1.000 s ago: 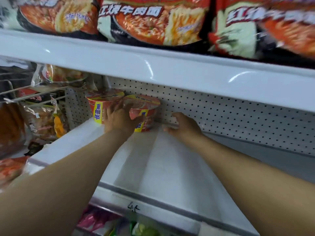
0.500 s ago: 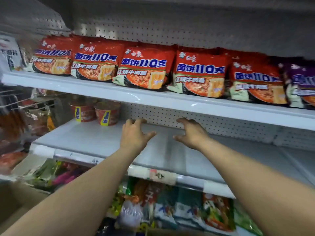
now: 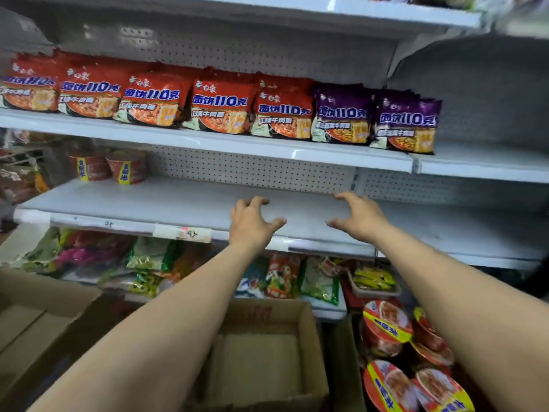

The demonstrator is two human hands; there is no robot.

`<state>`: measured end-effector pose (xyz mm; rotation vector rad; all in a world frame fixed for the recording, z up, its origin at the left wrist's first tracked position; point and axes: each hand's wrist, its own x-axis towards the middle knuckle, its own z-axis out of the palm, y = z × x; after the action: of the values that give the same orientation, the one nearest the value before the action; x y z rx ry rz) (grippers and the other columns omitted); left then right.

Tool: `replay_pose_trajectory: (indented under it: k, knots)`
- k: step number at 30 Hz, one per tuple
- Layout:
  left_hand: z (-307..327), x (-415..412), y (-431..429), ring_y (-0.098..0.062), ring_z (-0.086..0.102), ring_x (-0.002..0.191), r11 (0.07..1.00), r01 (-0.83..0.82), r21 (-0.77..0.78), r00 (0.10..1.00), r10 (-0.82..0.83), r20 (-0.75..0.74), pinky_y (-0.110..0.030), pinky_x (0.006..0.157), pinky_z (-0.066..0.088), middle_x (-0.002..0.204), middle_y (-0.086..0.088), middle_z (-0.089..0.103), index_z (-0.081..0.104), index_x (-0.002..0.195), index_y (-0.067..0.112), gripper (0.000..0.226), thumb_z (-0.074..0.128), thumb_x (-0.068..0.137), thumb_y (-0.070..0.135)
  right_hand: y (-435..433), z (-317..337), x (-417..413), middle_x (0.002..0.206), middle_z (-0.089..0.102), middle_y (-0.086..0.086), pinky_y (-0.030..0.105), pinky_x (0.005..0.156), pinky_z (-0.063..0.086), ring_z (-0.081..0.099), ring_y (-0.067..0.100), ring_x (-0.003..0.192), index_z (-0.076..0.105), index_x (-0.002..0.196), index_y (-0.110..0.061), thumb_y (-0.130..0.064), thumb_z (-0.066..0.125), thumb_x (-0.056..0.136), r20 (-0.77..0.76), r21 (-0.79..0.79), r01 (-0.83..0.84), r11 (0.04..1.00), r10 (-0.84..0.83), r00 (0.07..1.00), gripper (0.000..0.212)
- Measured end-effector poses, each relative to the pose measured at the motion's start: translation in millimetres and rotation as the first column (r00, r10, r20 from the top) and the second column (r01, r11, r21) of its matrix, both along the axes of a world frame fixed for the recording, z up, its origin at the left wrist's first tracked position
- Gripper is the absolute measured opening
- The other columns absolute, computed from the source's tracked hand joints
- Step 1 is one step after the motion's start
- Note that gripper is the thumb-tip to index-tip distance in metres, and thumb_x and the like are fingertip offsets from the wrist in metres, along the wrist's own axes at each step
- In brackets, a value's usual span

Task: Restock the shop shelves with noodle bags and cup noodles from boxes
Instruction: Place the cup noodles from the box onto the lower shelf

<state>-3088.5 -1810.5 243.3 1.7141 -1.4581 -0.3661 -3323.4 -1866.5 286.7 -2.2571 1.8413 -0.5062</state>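
While the middle shelf [image 3: 184, 200] sits mostly bare, with spare cups [image 3: 386, 325] heaped below right and two cup noodles [image 3: 127, 168] shelved far left, the left hand [image 3: 252, 224] and right hand [image 3: 359, 217] hover, fingers loosely spread, holding nothing, probably about to fetch more.

A row of noodle bags [image 3: 219, 105] stands side by side along the upper shelf [image 3: 208, 142]. On the middle shelf [image 3: 178, 203] below, two cup noodles [image 3: 126, 168] sit next to each other at the far left, against the back panel. The left hand [image 3: 249, 224] and right hand [image 3: 361, 217] hover apart over that shelf's front, well right of the cups. Snack packets [image 3: 282, 275] lie on the lowest shelf. Before it stands an open cardboard box [image 3: 267, 316], with a pile of cup noodles [image 3: 386, 325] to its right.
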Motion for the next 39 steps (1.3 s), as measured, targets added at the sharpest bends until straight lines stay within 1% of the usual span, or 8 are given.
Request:
replay_pose_trajectory:
  k: [4, 9, 17, 21, 26, 30, 34, 39]
  knots:
    - [5.8, -71.1, 16.3, -0.028, 0.033, 0.134, 0.997, 0.070, 0.018, 0.997, -0.071, 0.015, -0.041, 0.104, 0.036, 0.138, -0.010, 0.042, 0.054, 0.131, 0.024, 0.056, 0.073, 0.083, 0.047, 33.0, 2.2, -75.9, 0.153, 0.041, 0.008, 0.041, 0.105, 0.042, 0.042, 0.032, 0.136, 0.043, 0.145, -0.032, -0.052, 0.075, 0.082, 0.013, 0.028, 0.075, 0.997, -0.076, 0.997, 0.074]
    - [-1.1, -141.0, 18.0, -0.027, 0.034, 0.131, 0.981, 0.186, 0.045, 0.982, -0.188, 0.028, -0.039, 0.105, 0.036, 0.137, -0.008, 0.043, 0.055, 0.130, 0.026, 0.054, 0.074, 0.083, 0.045, 54.2, -6.8, -143.9, 0.149, 0.045, 0.011, 0.041, 0.108, 0.041, 0.041, 0.031, 0.137, 0.044, 0.145, -0.030, -0.051, 0.076, 0.081, 0.009, 0.077, 0.159, 0.984, -0.160, 0.987, 0.075]
    - [-60.6, -214.3, -9.2, -0.030, 0.044, 0.125, 0.925, 0.342, 0.166, 0.937, -0.349, 0.014, -0.037, 0.108, 0.036, 0.127, -0.011, 0.050, 0.058, 0.126, 0.030, 0.057, 0.077, 0.076, 0.050, 67.1, -62.4, -222.2, 0.145, 0.047, 0.013, 0.043, 0.106, 0.043, 0.043, 0.033, 0.134, 0.043, 0.147, -0.026, -0.052, 0.075, 0.081, -0.020, 0.172, 0.332, 0.928, -0.333, 0.943, 0.078]
    - [-101.0, -236.3, -10.6, -0.032, 0.038, 0.127, 0.884, 0.382, 0.269, 0.914, -0.405, 0.032, -0.038, 0.106, 0.034, 0.133, -0.012, 0.047, 0.057, 0.131, 0.027, 0.060, 0.076, 0.078, 0.048, 72.9, -109.1, -245.7, 0.140, 0.050, 0.014, 0.040, 0.105, 0.044, 0.047, 0.032, 0.130, 0.045, 0.145, -0.026, -0.054, 0.076, 0.079, -0.017, 0.265, 0.397, 0.879, -0.407, 0.913, 0.078]
    - [-153.6, -254.7, -19.6, -0.032, 0.039, 0.127, 0.814, 0.441, 0.377, 0.880, -0.475, -0.004, -0.038, 0.105, 0.035, 0.133, -0.012, 0.045, 0.058, 0.128, 0.026, 0.056, 0.078, 0.079, 0.044, 81.0, -171.8, -267.6, 0.141, 0.051, 0.013, 0.039, 0.105, 0.043, 0.049, 0.032, 0.131, 0.047, 0.145, -0.024, -0.051, 0.077, 0.079, 0.013, 0.385, 0.461, 0.799, -0.504, 0.864, 0.078]
    - [-191.4, -267.8, -32.6, -0.032, 0.036, 0.132, 0.758, 0.465, 0.458, 0.867, -0.495, -0.062, -0.042, 0.107, 0.035, 0.136, -0.013, 0.043, 0.056, 0.130, 0.027, 0.058, 0.078, 0.079, 0.043, 80.3, -221.1, -278.8, 0.140, 0.055, 0.008, 0.038, 0.103, 0.046, 0.052, 0.030, 0.129, 0.052, 0.141, -0.025, -0.052, 0.076, 0.077, 0.065, 0.475, 0.443, 0.760, -0.532, 0.844, 0.075]
    - [-224.2, -277.4, -55.6, -0.033, 0.030, 0.137, 0.711, 0.478, 0.516, 0.860, -0.498, -0.110, -0.044, 0.113, 0.033, 0.142, -0.013, 0.040, 0.055, 0.132, 0.027, 0.061, 0.079, 0.078, 0.042, 67.2, -267.0, -278.0, 0.147, 0.050, 0.009, 0.039, 0.106, 0.045, 0.049, 0.028, 0.133, 0.047, 0.147, -0.022, -0.048, 0.079, 0.079, 0.090, 0.561, 0.422, 0.712, -0.559, 0.824, 0.080]
    - [-263.3, -286.1, -94.0, -0.031, 0.034, 0.137, 0.657, 0.510, 0.556, 0.840, -0.519, -0.156, -0.045, 0.113, 0.034, 0.146, -0.010, 0.038, 0.055, 0.133, 0.031, 0.063, 0.080, 0.077, 0.043, 41.8, -317.9, -268.2, 0.157, 0.037, 0.006, 0.035, 0.112, 0.036, 0.037, 0.025, 0.143, 0.035, 0.154, -0.019, -0.045, 0.080, 0.081, 0.101, 0.621, 0.390, 0.680, -0.563, 0.820, 0.090]
